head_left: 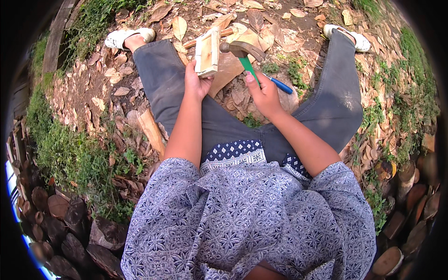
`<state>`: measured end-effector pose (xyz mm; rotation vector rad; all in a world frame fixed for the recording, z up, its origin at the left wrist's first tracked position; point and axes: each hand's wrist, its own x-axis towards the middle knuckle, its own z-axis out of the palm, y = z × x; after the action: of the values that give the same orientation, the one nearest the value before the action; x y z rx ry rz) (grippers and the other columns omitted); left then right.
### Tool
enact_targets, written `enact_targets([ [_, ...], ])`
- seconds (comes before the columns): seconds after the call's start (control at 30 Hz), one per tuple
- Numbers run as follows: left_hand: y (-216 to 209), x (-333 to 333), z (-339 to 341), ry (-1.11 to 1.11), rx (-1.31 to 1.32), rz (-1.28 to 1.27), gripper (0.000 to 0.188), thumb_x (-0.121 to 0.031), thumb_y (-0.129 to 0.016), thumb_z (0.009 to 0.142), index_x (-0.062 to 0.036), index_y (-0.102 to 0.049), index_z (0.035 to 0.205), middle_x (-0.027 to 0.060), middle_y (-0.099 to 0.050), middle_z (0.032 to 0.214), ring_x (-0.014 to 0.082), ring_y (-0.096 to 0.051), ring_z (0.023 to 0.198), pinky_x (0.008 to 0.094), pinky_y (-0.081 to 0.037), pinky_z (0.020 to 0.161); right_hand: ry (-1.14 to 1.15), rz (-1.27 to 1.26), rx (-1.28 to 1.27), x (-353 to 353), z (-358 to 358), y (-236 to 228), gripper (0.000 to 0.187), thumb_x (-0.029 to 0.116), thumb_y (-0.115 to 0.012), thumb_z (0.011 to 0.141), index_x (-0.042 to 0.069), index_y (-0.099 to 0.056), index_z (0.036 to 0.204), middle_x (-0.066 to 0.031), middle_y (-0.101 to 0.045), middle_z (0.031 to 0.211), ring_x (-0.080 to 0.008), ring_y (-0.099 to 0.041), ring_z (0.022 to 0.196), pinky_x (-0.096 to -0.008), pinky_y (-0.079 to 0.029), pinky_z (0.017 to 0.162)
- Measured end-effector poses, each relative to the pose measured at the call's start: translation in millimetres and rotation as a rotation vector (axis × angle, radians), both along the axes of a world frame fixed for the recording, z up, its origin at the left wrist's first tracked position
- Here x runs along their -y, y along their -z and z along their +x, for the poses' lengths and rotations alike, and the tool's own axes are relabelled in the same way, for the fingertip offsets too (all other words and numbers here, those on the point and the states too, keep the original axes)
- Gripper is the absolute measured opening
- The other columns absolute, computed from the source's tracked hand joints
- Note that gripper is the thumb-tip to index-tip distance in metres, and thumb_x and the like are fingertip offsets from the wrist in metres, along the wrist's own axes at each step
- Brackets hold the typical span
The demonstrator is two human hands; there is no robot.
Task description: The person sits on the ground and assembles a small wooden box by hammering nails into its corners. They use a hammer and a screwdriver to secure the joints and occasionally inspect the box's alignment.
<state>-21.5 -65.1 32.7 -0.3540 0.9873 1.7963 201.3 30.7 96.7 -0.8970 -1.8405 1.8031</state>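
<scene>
My left hand (197, 85) is closed on the lower end of a small, shallow wooden box (205, 52) of pale boards, held tilted up between my knees. In my right hand (266, 97) is a claw hammer (243, 48) with a green handle and a worn brown metal head, the thumb lying along the handle. The hammer's striking face is just to the right of the box's side wall, with a narrow gap showing. Beyond my right hand a blue tool handle (282, 86) sticks out; its other end is hidden.
My outstretched legs (329, 100) frame the work spot. Under the hammer lies a flat brown board (227, 70), with a wood strip (190, 44) behind it. A split wood piece (151, 130) rests beside my left thigh. Dry leaves, weeds and stacked logs (74, 210) surround me.
</scene>
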Motion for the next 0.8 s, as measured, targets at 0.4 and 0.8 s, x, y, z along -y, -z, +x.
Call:
enact_targets([
  [0.4,-4.2,-5.9,4.6,-0.014,-0.046,-0.078,0.037,-0.033,-0.041,0.103,-0.0056,-0.060,0.120,0.0054,-0.069,0.096,0.0162,-0.061,0.071,0.0293,-0.044,0.053,-0.102,0.059,0.213,18.9,4.3,-1.3,0.041,0.040,-0.056,0.106,0.002,-0.065,0.094,-0.0032,-0.058,0.071,-0.0094,-0.051,0.068,-0.0309,-0.044,0.063],
  [0.8,-2.2,-3.1,-3.3,-0.029,-0.063,-0.040,0.039,-0.035,-0.042,0.102,-0.0061,-0.059,0.122,0.0063,-0.070,0.100,0.0164,-0.064,0.075,0.0291,-0.044,0.053,0.070,0.039,0.082,24.8,-1.0,-8.4,0.040,0.036,-0.057,0.106,0.002,-0.061,0.087,-0.0026,-0.052,0.066,-0.0106,-0.048,0.064,-0.0316,-0.042,0.061],
])
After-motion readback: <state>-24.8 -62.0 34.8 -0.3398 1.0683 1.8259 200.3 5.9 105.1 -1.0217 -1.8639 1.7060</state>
